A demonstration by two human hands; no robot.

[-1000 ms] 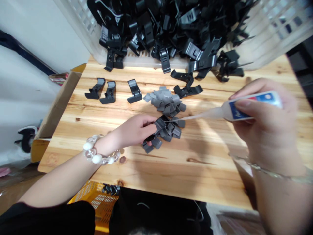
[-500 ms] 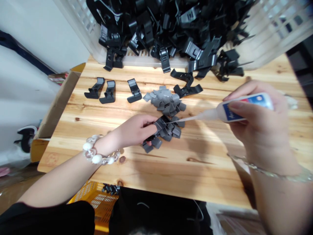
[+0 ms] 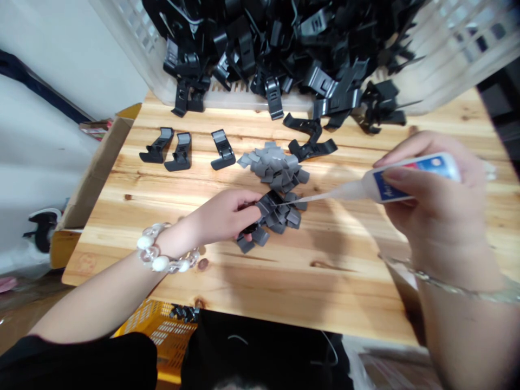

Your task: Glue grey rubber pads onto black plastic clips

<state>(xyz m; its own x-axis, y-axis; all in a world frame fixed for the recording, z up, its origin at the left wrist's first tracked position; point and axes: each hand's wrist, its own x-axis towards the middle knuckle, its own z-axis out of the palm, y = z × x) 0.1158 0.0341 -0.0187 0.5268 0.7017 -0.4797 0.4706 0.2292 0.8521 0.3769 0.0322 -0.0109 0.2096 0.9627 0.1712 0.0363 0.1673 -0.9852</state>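
My left hand (image 3: 227, 216) is closed around a black plastic clip (image 3: 268, 202), held over a pile of small grey pads (image 3: 280, 221). In my right hand (image 3: 442, 200) is a glue bottle (image 3: 400, 181) with a blue and white label, tilted so its long thin nozzle points left. The nozzle's tip is at the clip; whether it touches cannot be made out. A second heap of grey pads (image 3: 274, 162) lies just beyond. Farther left are three black clips, one of them nearest the heap (image 3: 222, 149), each with a grey patch at its upper end.
A white plastic basket (image 3: 239, 100) full of black clips stands at the back of the wooden table (image 3: 260, 287). Some loose clips (image 3: 311, 143) lie in front of it. Below the near edge is a yellow crate (image 3: 166, 336); a cardboard box (image 3: 93, 173) stands at the left.
My right hand has shifted slightly to the right with the glue bottle, its nozzle tip still at the clip. My left hand and the clip stay in place.
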